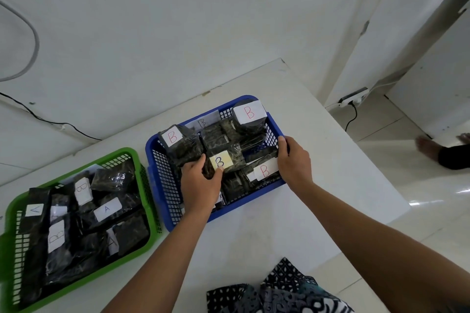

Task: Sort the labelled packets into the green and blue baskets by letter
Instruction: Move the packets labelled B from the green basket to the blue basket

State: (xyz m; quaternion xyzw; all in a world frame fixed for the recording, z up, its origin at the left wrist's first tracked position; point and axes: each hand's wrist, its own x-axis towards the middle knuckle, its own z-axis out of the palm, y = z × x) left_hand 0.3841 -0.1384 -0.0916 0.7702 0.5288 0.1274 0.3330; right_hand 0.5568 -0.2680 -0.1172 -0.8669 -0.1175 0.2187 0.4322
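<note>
Two baskets sit side by side on a white counter [254,244]. The blue basket [276,126] is at centre, the green basket [76,284] to its left, their near corners almost touching.

Left hand [199,183] is inside the blue basket, fingers curled around a dark packet w/ a yellowish "B" label [220,161]; thumb lies on the label's lower edge, so the hand is closed on that packet. Right hand [295,160] grips the blue basket's right rim, fingers folded over the edge, thumb on the outer side.

Other packets in the blue basket: one w/ a red "B" at the far left [175,140], one standing at the far right corner w/ a large white "B" label [248,114], one near the right wall w/ a red "B" [264,171], plus a flat white "B" slip at the back [202,123].

Green basket holds approx. a dozen dark packets, hard to count as they overlap. Labels visible there: an "A" in the middle [107,209], another "A" nearer the front [112,241], and two "B" labels [82,189] [56,236]. One more at the left reads like an upside-down "A" [34,209], though not sure.

A patterned black-and-white cloth [279,292] shows at the bottom edge.
</note>
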